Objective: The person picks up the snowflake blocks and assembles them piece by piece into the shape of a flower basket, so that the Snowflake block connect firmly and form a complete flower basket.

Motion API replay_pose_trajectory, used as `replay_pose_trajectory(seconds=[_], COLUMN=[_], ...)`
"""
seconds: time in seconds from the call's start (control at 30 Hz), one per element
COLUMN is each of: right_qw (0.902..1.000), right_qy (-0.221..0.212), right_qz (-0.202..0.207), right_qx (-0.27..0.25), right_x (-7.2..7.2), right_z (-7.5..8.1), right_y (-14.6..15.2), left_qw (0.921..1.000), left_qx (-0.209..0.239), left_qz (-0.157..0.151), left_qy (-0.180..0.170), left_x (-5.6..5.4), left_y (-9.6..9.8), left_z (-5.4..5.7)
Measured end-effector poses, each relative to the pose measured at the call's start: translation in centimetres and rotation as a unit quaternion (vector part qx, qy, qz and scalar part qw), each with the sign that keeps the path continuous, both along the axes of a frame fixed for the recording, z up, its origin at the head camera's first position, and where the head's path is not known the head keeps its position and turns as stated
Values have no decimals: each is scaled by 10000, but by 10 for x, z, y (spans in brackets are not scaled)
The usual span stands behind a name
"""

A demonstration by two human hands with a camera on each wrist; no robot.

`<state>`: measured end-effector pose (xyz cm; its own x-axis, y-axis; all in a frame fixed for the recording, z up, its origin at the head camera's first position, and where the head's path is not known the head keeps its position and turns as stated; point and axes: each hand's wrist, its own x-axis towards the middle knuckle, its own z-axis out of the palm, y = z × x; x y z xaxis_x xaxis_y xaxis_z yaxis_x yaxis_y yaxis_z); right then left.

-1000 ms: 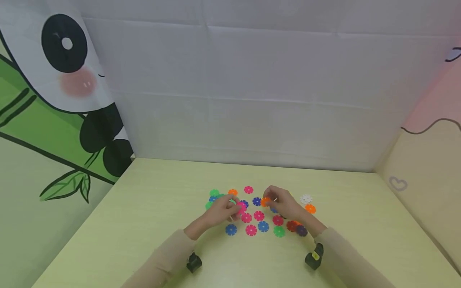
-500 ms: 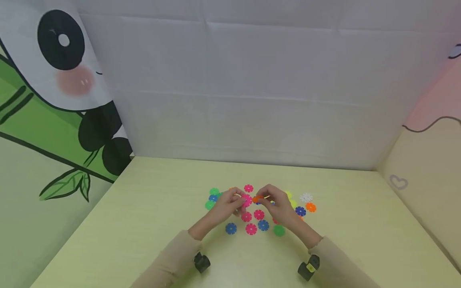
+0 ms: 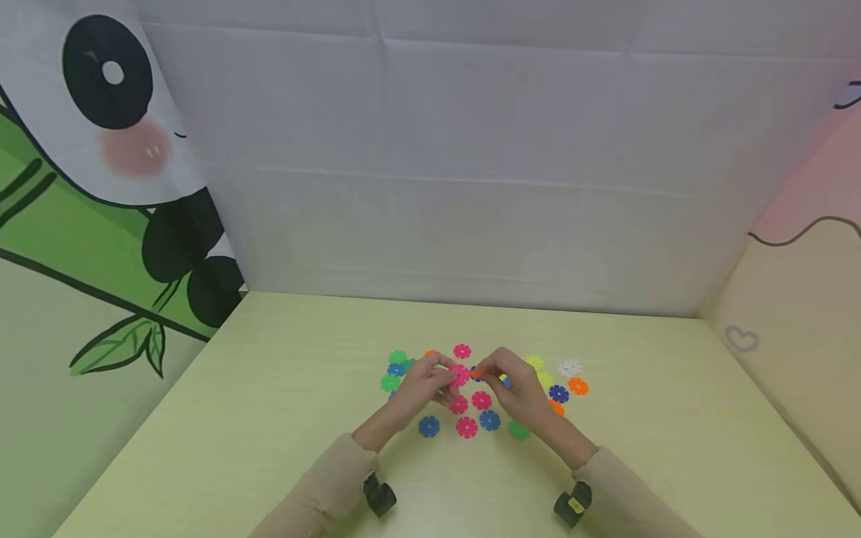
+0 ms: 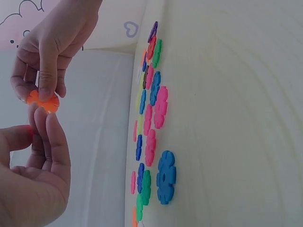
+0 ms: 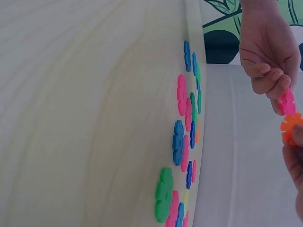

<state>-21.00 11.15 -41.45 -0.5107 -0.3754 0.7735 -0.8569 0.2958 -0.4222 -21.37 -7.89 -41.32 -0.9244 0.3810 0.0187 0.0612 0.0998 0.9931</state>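
Note:
Above the table, my left hand (image 3: 422, 385) pinches a pink notched plastic disc (image 3: 460, 374) between thumb and fingers. Facing it, my right hand (image 3: 521, 385) pinches an orange notched disc (image 3: 476, 373), turned nearly edge-on in the head view. In the right wrist view the edge of the orange disc (image 5: 289, 126) meets the edge of the pink disc (image 5: 287, 102); whether their notches interlock cannot be told. Fingers of the left hand cover most of the pink disc in the left wrist view, where the orange disc (image 4: 43, 101) shows under the right thumb.
Several loose discs lie flat below and around the hands, among them a blue disc (image 3: 429, 427), a pink disc (image 3: 467, 427), a white disc (image 3: 570, 368) and an orange disc (image 3: 578, 386). A pale wall (image 3: 437, 187) stands behind the light wooden table (image 3: 269, 418).
Both hands have come closer together, the right one moving left with the orange disc. That disc has turned from face-on to edge-on and now reaches the pink disc.

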Motion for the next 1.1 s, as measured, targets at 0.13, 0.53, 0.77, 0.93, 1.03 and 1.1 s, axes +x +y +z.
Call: replay_pose_trajectory(seconds=[0.13, 0.53, 0.77, 0.93, 1.03, 1.1], right_qw=[10000, 9997, 9986, 9985, 9979, 9972], right_qy=[9, -196, -429, -415, -519, -616], right_qz=[-4, 95, 238, 325, 368, 414], right_qx=[63, -135, -179, -145, -78, 2], right_x=[-10, 11, 15, 14, 8, 4], right_z=[-15, 9, 13, 13, 4, -5], right_y=[4, -4, -4, -1, 5, 9], left_qw=[10000, 9997, 9996, 9995, 9990, 9985], left_qx=[17, 25, 51, 118, 169, 206], left_qz=[24, 37, 258, 275, 304, 351], left_qy=[35, 236, 81, -92, -287, -361], left_x=[-5, 1, 9, 13, 15, 16], left_y=[0, 2, 5, 7, 9, 12], left_z=[-10, -11, -8, -6, -7, -7])
